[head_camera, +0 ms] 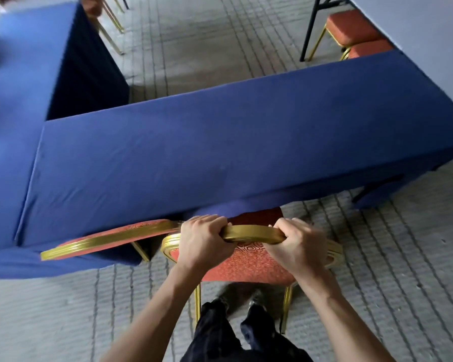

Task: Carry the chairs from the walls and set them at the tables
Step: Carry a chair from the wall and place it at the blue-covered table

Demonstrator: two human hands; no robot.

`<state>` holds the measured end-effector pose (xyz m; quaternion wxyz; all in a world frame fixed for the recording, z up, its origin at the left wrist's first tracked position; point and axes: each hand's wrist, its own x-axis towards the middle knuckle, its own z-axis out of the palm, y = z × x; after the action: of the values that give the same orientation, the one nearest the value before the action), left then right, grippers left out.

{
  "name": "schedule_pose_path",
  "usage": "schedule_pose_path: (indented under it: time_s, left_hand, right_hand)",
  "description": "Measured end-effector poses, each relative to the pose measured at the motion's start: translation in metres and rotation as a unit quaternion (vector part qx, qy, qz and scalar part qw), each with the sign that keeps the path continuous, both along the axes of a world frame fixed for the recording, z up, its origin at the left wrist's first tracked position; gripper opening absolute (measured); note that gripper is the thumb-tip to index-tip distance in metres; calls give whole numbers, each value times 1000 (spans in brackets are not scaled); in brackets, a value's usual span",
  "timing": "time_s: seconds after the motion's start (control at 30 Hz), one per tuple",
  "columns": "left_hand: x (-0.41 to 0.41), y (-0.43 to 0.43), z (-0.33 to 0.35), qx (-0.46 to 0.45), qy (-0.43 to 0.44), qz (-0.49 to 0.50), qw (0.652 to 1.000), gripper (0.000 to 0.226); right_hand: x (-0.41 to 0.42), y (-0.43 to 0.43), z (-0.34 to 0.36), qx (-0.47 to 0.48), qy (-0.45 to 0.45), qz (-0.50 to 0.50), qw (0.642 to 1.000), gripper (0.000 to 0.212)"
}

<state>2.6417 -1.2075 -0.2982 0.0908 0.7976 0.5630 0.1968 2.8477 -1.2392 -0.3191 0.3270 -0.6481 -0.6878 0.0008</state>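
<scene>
Two chairs stand along the near edge of the blue-draped bench point(194, 152). Furthest left, the neighbour chair point(110, 239) is pushed in, its gold-rimmed back just beside the hanging cloth. Directly to its right is the held chair point(249, 259), back toward the person, with the front of its red seat slipping under the cloth's edge.

The left hand point(202, 239) grips the left end of the gold top rail, fingers curled over it. The right hand point(296, 246) grips the right end the same way, so a short stretch of rail shows between them. Neither hand is clearly nearer; they share the rail about evenly.

The rail's long axis runs left to right, roughly parallel to the bench edge, and the seat lies straight ahead of the hands, beyond the rail. By my judgement the chair is almost placed, and what remains is a straight push forward, away from the shoes point(254, 299) on the striped carpet point(377, 283). The narrow gap to the neighbour chair is the likely snag.
</scene>
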Motion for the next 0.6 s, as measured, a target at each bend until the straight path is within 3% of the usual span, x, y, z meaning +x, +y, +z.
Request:
schedule_pose_path:
  time_s: [0.3,0.43,0.6]
  left_hand:
    - [4,2,0,-14,20,70,997,50]
    - [26,9,10,31,-8,68,997,48]
    - [27,-14,-5,18,-14,106,994,45]
  right_hand:
    - [-2,13,0,-20,-5,15,1000,29]
    - [19,30,13,15,-3,8,1000,33]
    - [20,24,11,13,-27,29,999,29]
